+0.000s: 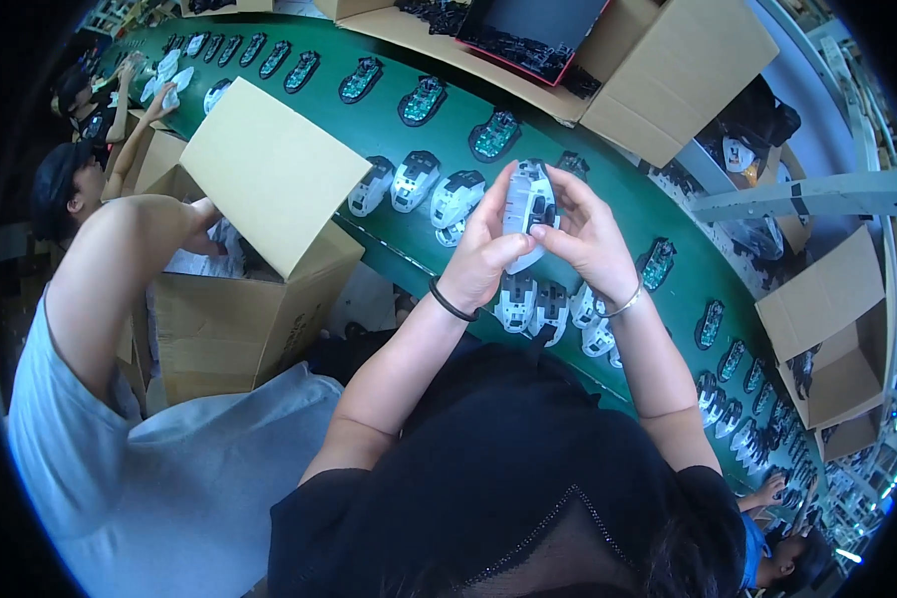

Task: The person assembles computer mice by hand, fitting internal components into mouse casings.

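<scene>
1. Left hand and right hand pinch white-and-grey oval plastic shell between them, thumbs on its face; shell sits over green bench; long axis points away from wearer, far end slightly right; can't tell nose from tail.
2. Brown cardboard carton, left: pale wrapping inside, co-worker's hand in it; side printing unreadable.
3. Far open brown carton: black parts, black red-edged box.

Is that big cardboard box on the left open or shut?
Open: the cardboard box has a flap raised, and a co-worker's hand is at its opening.
</scene>
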Demonstrator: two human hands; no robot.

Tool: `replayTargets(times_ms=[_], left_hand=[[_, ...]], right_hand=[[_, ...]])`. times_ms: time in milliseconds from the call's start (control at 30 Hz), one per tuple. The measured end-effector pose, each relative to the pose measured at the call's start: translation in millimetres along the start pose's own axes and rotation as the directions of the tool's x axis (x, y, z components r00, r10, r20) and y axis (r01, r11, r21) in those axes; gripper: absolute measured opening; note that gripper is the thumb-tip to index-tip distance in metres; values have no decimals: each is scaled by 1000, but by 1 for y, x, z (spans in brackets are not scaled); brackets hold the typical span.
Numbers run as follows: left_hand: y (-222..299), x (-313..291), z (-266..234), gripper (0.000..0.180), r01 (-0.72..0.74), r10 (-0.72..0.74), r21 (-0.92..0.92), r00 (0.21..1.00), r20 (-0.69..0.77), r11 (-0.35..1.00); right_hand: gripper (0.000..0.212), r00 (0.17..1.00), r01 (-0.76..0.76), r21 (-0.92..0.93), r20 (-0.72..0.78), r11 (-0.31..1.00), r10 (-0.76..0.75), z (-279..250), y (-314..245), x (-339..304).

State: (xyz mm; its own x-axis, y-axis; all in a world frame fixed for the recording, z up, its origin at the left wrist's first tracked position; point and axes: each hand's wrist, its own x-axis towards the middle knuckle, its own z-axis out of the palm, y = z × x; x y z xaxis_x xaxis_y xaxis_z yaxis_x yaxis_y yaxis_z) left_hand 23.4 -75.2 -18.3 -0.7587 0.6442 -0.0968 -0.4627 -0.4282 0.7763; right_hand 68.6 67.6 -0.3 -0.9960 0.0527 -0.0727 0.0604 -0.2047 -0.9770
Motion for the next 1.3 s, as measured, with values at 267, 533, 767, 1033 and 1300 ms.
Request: replayTargets(times_ms=[267, 533, 767, 1033, 1300], left_hand=[[6, -7, -19, 83, -5, 5, 25, 1000, 23, 1000], [35, -19, -38, 79, 101, -98, -173, 995, 29, 980], [29, -21, -48, 79, 80, -74, -183, 997, 38, 980], [18, -25, -51, 79, 16, -12, -121, 999, 35, 993], [29, -25, -78, 73, -82, 46, -207, 984, -173, 975]], right_hand=[[55, 999, 52, 7, 10, 999, -52, 18, 17, 8], [59, 985, -80, 9, 155, 997, 78, 32, -1, 33], [57, 992, -75, -74, 97, 994, 82, 41, -3, 32], [53, 987, -29, -32, 154, 999, 33, 37, 9, 31], [51, 894, -186, 0, 415, 983, 169, 46, 19, 91]])
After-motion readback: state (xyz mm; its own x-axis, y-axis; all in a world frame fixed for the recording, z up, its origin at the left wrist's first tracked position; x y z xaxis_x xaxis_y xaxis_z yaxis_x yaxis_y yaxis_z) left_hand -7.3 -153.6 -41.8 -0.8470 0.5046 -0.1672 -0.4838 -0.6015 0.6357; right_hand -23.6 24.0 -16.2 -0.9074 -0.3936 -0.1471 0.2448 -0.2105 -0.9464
